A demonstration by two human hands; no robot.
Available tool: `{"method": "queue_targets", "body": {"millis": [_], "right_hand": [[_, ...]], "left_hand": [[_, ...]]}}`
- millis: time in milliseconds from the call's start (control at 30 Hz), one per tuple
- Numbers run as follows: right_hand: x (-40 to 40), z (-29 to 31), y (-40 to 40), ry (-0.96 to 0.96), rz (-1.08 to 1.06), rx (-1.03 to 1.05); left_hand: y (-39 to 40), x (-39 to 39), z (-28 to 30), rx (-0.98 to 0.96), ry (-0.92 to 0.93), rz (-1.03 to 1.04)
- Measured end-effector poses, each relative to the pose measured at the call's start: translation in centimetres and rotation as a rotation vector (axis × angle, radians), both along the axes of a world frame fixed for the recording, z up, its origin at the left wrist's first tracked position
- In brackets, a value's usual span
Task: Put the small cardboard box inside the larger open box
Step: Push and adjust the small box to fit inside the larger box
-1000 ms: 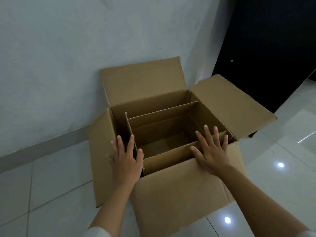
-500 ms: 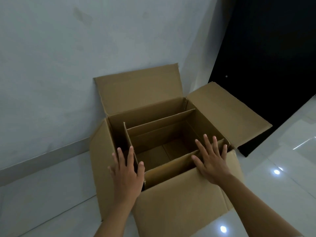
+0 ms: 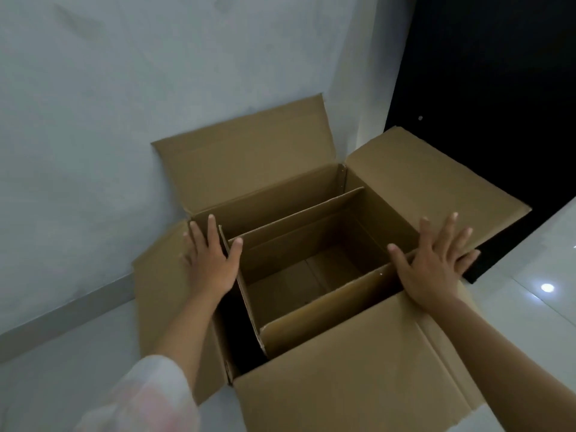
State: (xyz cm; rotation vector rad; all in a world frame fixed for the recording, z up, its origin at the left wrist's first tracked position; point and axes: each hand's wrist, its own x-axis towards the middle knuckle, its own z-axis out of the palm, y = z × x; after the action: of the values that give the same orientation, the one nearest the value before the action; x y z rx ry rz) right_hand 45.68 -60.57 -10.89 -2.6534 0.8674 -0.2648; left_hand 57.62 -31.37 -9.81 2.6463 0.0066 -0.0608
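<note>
While both palms are spread flat, small open brown cardboard box point(image 3: 311, 272) seated inside larger brown cardboard box point(image 3: 358, 369), left hand point(image 3: 212, 263) at left rim, right hand point(image 3: 436, 263) at right rim, nothing gripped.

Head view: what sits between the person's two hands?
The small cardboard box, open-topped, sits inside the larger box, between the left hand and right hand.

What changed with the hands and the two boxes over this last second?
Both hands moved apart: the left hand went out to the large box's left rim and flap, the right hand to the right flap's corner. Both lie flat and open, gripping nothing. The small box stays seated inside the large one, open and empty. The camera came closer.
</note>
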Motion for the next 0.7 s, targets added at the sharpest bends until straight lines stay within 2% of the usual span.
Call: {"method": "queue_targets", "body": {"millis": [333,533,633,700], "right_hand": [[1.8,-0.2,-1.5,-0.045,-0.123,0.029],[1.6,0.0,-0.9,-0.183,-0.116,0.008],[1.1,0.0,-0.6,-0.259,-0.075,0.003],[0.4,-0.2,-0.4,-0.281,-0.038,-0.003]], "left_hand": [[-0.6,8.6,-0.2,-0.083,-0.055,0.106],[-0.1,8.7,0.6,-0.430,-0.252,0.144],[0.2,8.0,0.5,-0.487,-0.306,0.105],[1.1,7.7,0.3,-0.456,-0.295,0.071]]}}
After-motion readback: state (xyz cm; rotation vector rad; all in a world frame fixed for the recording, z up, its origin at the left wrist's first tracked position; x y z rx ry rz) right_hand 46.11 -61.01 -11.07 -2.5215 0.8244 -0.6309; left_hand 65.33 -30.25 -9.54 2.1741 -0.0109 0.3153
